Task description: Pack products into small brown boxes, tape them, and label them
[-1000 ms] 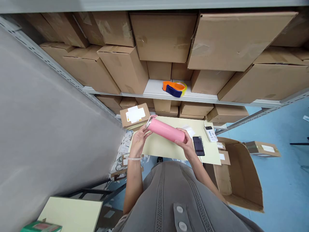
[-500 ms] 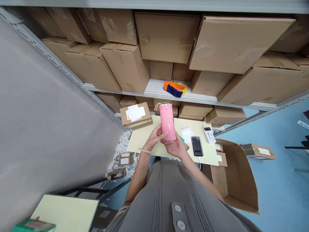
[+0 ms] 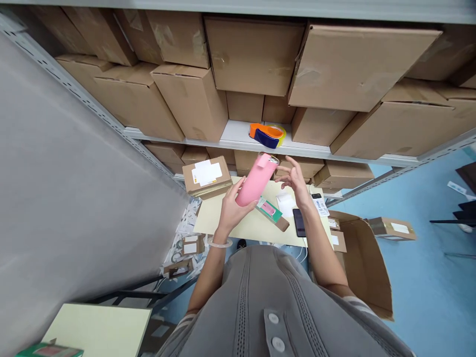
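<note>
My left hand (image 3: 231,208) is wrapped round the lower part of a pink bottle (image 3: 256,179), which tilts up and to the right above the pale yellow table (image 3: 223,223). A pink strap lies by the bottle's metal top. My right hand (image 3: 293,179) hovers just right of that top with its fingers spread, holding nothing. Under the bottle a green and brown carton (image 3: 272,212) lies on the table. A white paper slip (image 3: 285,203) and a dark phone (image 3: 298,222) lie to its right.
A labelled cardboard box (image 3: 207,176) sits at the table's far left, a white device (image 3: 320,205) at its far right. An orange and blue tape dispenser (image 3: 267,135) rests on the shelf among stacked cartons. An open cardboard box (image 3: 364,263) stands on the blue floor, right.
The bottle went from lying across both hands, to upright, to tilted right in my left hand alone. My right hand let go and rose beside its top. The carton beneath is uncovered.
</note>
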A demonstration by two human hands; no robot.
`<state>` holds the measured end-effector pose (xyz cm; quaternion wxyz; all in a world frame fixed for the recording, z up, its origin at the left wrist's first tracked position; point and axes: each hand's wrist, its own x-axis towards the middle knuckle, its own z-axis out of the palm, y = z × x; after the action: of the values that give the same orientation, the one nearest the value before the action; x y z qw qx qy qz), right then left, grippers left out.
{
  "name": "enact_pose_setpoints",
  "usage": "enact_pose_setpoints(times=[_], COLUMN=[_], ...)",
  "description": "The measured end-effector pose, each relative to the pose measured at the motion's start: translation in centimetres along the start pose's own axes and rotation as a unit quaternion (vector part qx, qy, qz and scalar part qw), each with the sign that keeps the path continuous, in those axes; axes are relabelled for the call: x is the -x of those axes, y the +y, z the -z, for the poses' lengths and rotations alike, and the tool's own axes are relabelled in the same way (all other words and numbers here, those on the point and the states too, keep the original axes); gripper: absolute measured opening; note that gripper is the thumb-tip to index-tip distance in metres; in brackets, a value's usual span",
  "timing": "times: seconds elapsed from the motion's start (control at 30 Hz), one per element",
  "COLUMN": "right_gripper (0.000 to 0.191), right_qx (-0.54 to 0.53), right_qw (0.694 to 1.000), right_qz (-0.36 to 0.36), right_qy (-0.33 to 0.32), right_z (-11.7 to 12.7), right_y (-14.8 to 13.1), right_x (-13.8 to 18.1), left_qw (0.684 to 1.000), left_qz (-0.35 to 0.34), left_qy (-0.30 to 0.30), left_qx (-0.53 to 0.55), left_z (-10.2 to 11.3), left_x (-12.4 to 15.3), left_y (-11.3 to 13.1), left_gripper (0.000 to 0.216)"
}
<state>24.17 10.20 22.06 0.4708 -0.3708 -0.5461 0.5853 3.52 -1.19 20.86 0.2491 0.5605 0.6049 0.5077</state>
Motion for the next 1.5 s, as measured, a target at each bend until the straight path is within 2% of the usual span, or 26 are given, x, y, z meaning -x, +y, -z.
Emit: enact_pose_setpoints(times=[0.1, 0.2, 0.3, 0.4, 0.5, 0.6, 0.7, 0.8, 0.93, 1.03, 1.13, 1.3, 1.4, 1.5], right_gripper=[0.06, 0.051, 0.042, 0.038, 0.035, 0.029, 0.031, 0.04, 0.046, 0.046, 0.051, 0.061, 0.063, 0.063], right_qx=[0.001, -0.009, -0.066, -0.158, -0.256, -0.333, -0.377, -0.416, -0.451, -0.46, -0.446, -0.38, -0.351, -0.323], right_qw=[1.0, 1.0, 0.998, 0.985, 0.958, 0.924, 0.887, 0.85, 0.808, 0.791, 0.796, 0.831, 0.841, 0.86], right_qz=[0.021, 0.018, -0.008, -0.065, -0.128, -0.187, -0.26, -0.316, -0.371, -0.391, -0.393, -0.378, -0.37, -0.343], right_qy=[-0.014, -0.007, 0.007, 0.013, 0.017, -0.002, -0.05, -0.064, -0.078, -0.096, -0.115, -0.148, -0.182, -0.197], right_z=[-0.3, -1.0, -1.5, -2.1, -3.2, -4.9, -6.7, -7.8, -8.4, -8.6, -8.6, -7.8, -7.1, -6.4], right_y=[-1.0, -0.7, 0.2, 1.4, 3.1, 5.0, 6.4, 7.3, 8.1, 8.4, 8.3, 7.4, 6.7, 6.0], right_x=[-0.6, 0.0, 1.1, 2.1, 3.0, 4.2, 5.6, 7.1, 8.6, 9.4, 10.1, 11.5, 12.5, 13.1], left_qw=[0.999, 0.998, 0.996, 0.991, 0.983, 0.978, 0.979, 0.982, 0.984, 0.985, 0.986, 0.989, 0.992, 0.993], left_qz=[-0.039, -0.062, -0.077, -0.102, -0.116, -0.128, -0.135, -0.138, -0.134, -0.124, -0.101, -0.01, 0.046, 0.072], left_qy=[-0.008, -0.005, 0.025, 0.073, 0.125, 0.152, 0.147, 0.125, 0.112, 0.116, 0.13, 0.151, 0.121, 0.089], left_qx=[-0.035, -0.033, -0.036, -0.05, -0.061, -0.057, -0.046, -0.038, -0.032, -0.036, -0.038, -0.006, 0.007, 0.028], left_z=[-0.5, -0.8, -0.4, 0.1, 0.1, -0.3, -0.7, -0.9, -1.4, -1.7, -1.7, -0.9, -0.6, -0.6], left_x=[0.3, 0.7, 0.9, 0.9, 0.7, 0.5, 0.4, 0.6, 0.9, 0.8, 0.2, -1.7, -2.6, -2.8], left_y=[0.9, 1.2, 1.6, 2.4, 3.4, 4.2, 4.6, 4.8, 4.7, 4.5, 3.5, 0.1, -1.7, -2.8], left_gripper=[0.083, 0.089, 0.092, 0.093, 0.096, 0.096, 0.092, 0.089, 0.088, 0.084, 0.071, 0.05, 0.042, 0.037])
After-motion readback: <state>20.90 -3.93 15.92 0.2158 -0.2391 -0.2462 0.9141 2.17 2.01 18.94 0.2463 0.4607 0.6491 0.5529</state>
